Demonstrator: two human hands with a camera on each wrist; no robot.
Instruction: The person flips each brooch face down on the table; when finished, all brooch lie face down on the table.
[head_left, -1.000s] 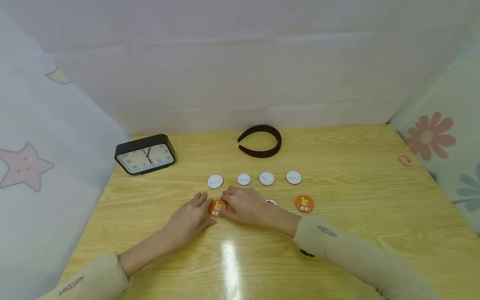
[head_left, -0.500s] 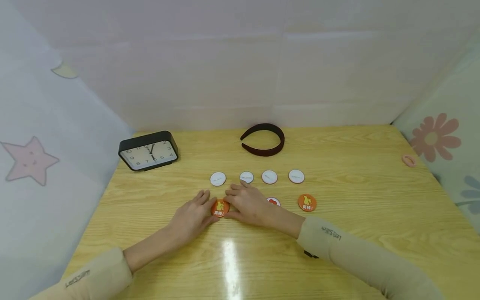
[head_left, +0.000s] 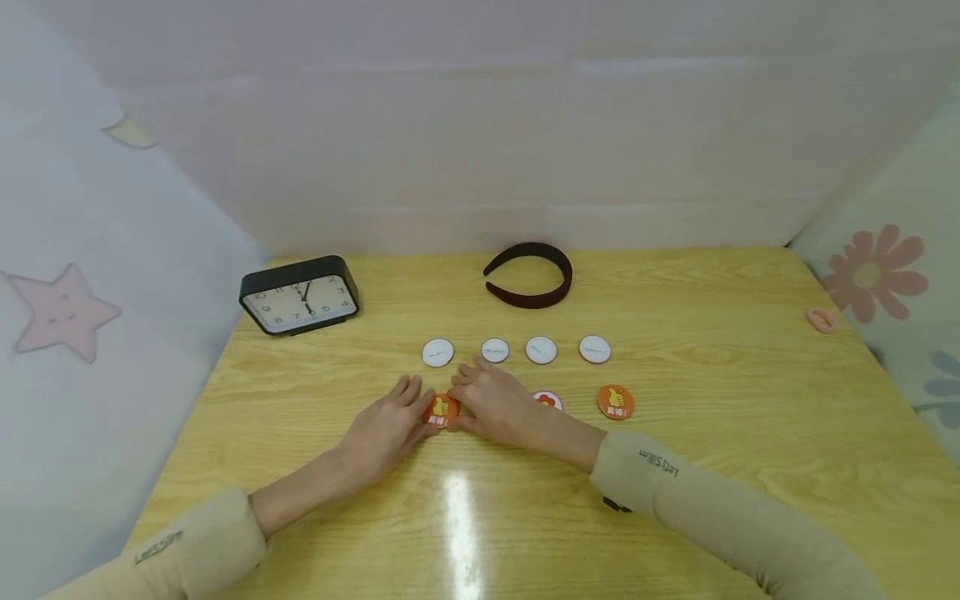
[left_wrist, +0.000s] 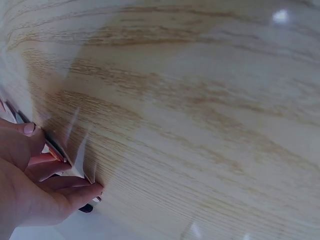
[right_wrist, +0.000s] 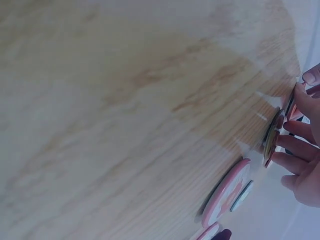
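An orange pin badge (head_left: 441, 410) with a yellow thumbs-up lies face up on the wooden table, between both hands. My left hand (head_left: 382, 429) holds its left rim with thumb and forefinger. From the other side, my right hand (head_left: 495, 404) grips the right rim the same way. Under the right wrist, a white badge with a red flower (head_left: 548, 399) is partly covered. Another orange badge (head_left: 616, 402) lies further right. In the left wrist view the left hand (left_wrist: 35, 180) pinches a thin edge; the right wrist view shows the right fingers (right_wrist: 295, 142) beside several badges.
Behind the hands runs a row of several badges, pin side up, the leftmost a white one (head_left: 438, 352). Further back are a black clock (head_left: 300, 296) and a dark headband (head_left: 564, 283). A pink ring-shaped band (head_left: 821, 320) lies near the right edge.
The head view has shifted slightly. My left thumb has come in against the badge's lower edge, and the badge has turned a little. Both hands stay around it.
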